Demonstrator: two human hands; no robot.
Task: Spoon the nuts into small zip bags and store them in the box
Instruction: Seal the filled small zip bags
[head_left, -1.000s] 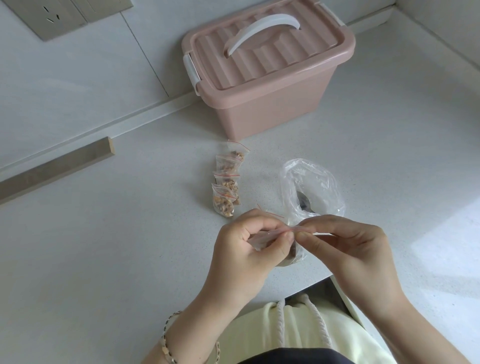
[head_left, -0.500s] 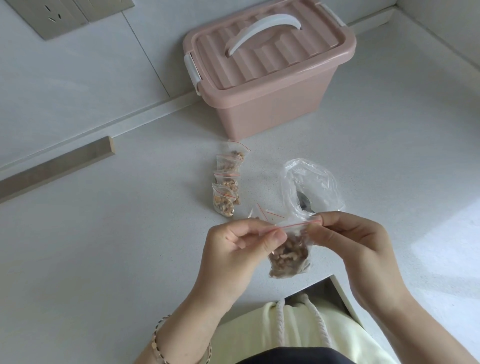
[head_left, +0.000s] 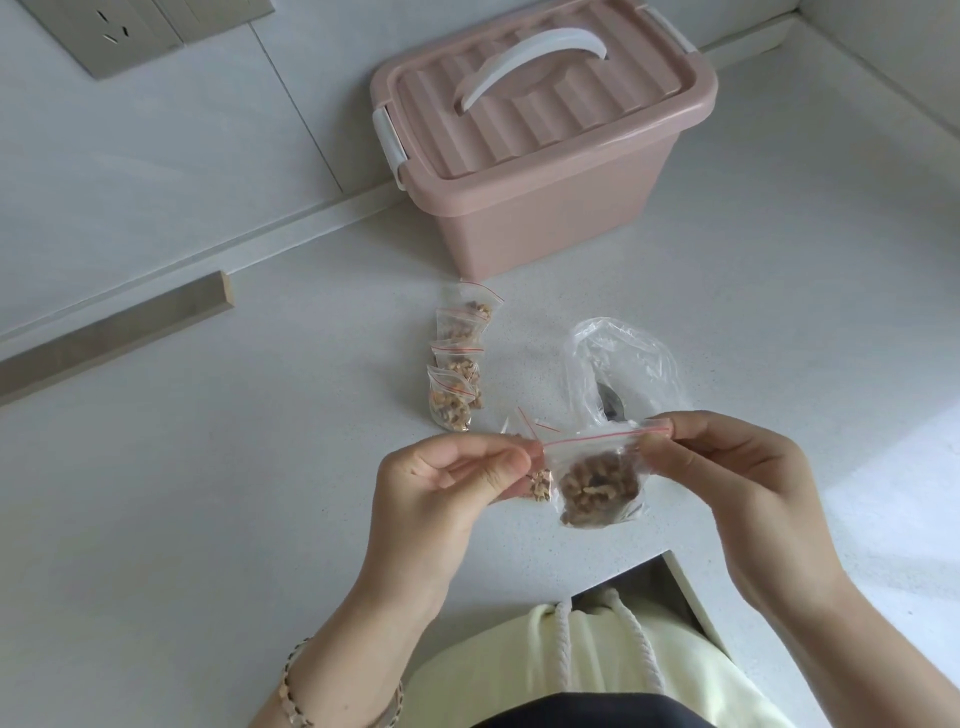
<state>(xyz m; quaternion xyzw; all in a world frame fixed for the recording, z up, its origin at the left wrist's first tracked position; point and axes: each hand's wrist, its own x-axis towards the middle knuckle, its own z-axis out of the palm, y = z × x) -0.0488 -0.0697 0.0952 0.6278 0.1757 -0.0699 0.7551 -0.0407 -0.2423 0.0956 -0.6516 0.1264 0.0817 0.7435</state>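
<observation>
Both hands hold one small zip bag (head_left: 597, 483) of brown nuts above the white counter, by its red-lined top strip. My left hand (head_left: 447, 483) pinches the strip's left end, my right hand (head_left: 727, 467) its right end. Behind the left fingers another small bag (head_left: 539, 483) with nuts lies on the counter. Several filled small bags (head_left: 457, 364) lie in a row further back. A large crumpled clear bag (head_left: 623, 364) holds a metal spoon (head_left: 610, 402). The pink box (head_left: 540, 156) stands at the back with its lid shut and latched.
A wall with a power socket (head_left: 130, 31) rises at the back left, with a grey strip (head_left: 114, 338) along its base. The counter edge has a notch (head_left: 639, 571) close to my body. A second wall runs along the far right.
The hands have lifted the small bag so that it hangs upright with its nuts in view. The two hands have drawn apart along the zip strip.
</observation>
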